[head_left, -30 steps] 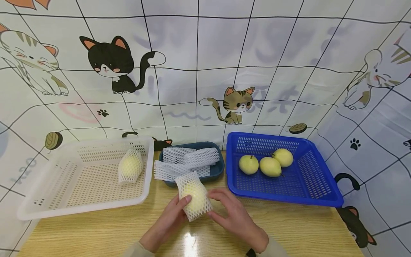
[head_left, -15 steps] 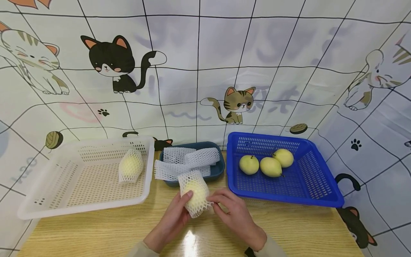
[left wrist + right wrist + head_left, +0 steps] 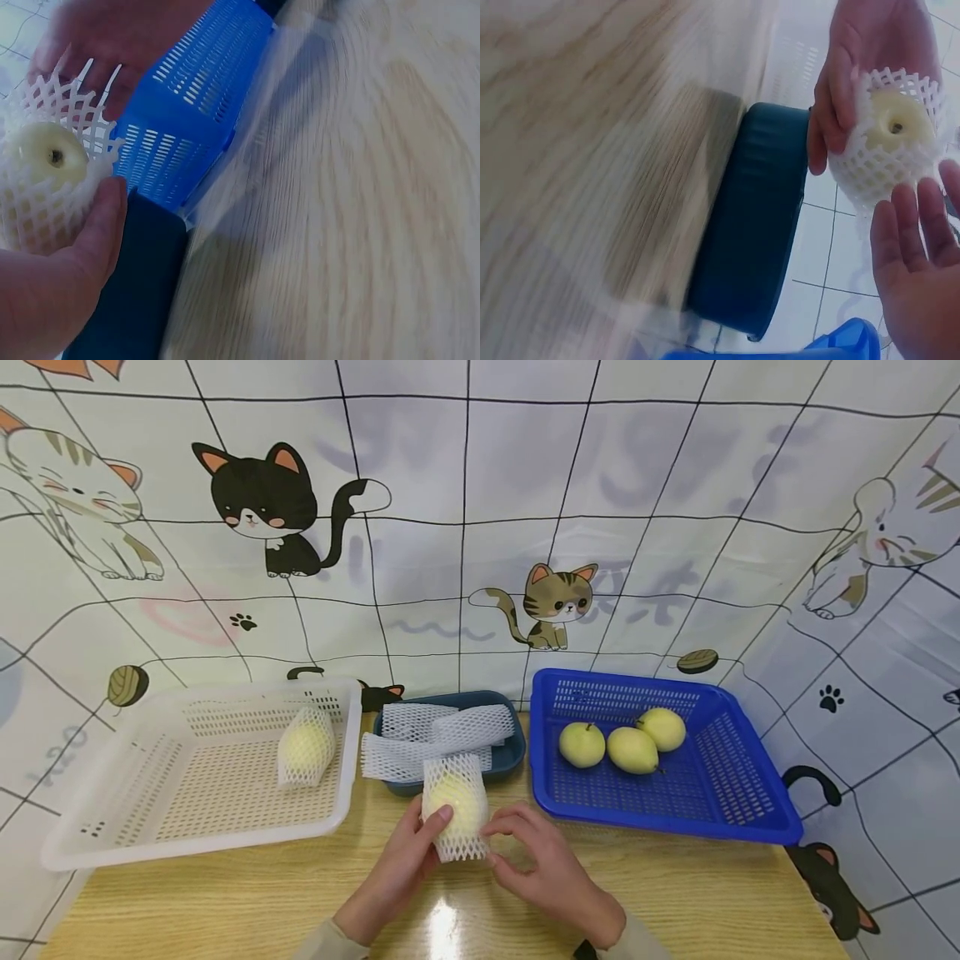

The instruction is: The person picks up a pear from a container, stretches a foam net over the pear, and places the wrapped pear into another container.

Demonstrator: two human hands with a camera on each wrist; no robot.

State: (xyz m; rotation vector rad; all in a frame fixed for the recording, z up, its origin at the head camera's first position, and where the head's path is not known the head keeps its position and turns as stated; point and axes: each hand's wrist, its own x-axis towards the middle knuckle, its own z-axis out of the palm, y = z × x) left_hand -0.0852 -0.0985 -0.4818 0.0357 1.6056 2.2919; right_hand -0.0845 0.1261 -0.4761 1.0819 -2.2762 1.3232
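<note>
My left hand point(image 3: 406, 857) grips a pale yellow pear point(image 3: 49, 154) inside a white foam net sleeve point(image 3: 456, 847), thumb across its front. The pear's dimpled end shows through the sleeve's open end in both wrist views. My right hand point(image 3: 543, 864) is at the sleeve's right side, fingertips right at the mesh edge, thumb and forefinger apart. In the right wrist view, the right fingers point(image 3: 904, 225) extend beside the sleeve. Behind the held pear, a dark teal bin point(image 3: 504, 767) bears several loose foam sleeves point(image 3: 405, 758).
On the right stands a blue perforated basket point(image 3: 667, 822) with three bare pears point(image 3: 632, 750). To the left, a white basket point(image 3: 225, 842) holds one sleeved pear point(image 3: 306, 747). All stand on a wooden table point(image 3: 225, 902) against a cat-patterned backdrop point(image 3: 420, 460).
The held pear and its sleeve have turned from leaning left to nearly upright. My right fingers pinched the sleeve's lower right edge half a second ago and now stand apart beside it.
</note>
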